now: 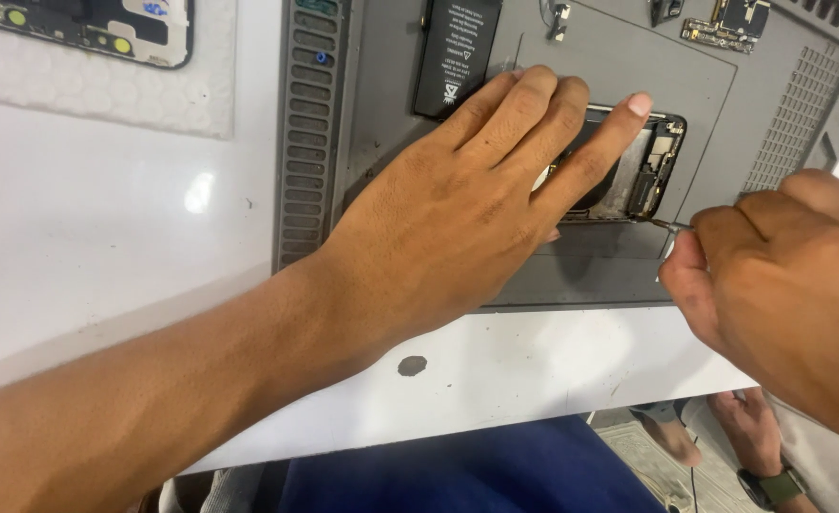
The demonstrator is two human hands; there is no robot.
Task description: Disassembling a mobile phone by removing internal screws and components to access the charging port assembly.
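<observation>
My left hand (467, 199) lies flat, fingers spread, pinning the opened phone (643, 171) at frame centre so my right hand (781, 275), pinched around a thin tool (668, 226), can work its corner.

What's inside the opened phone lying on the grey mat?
Inside the opened phone, small metal parts and a connector show at its right end. The left hand lies flat over the rest, hiding it. The right hand holds a thin tool at its corner.

Top centre of frame: black rectangular battery (457, 55), flat on the grey mat, white printed label on its face. Upper left corner: detached phone screen (96, 28), black-framed, lying on white padding.
</observation>
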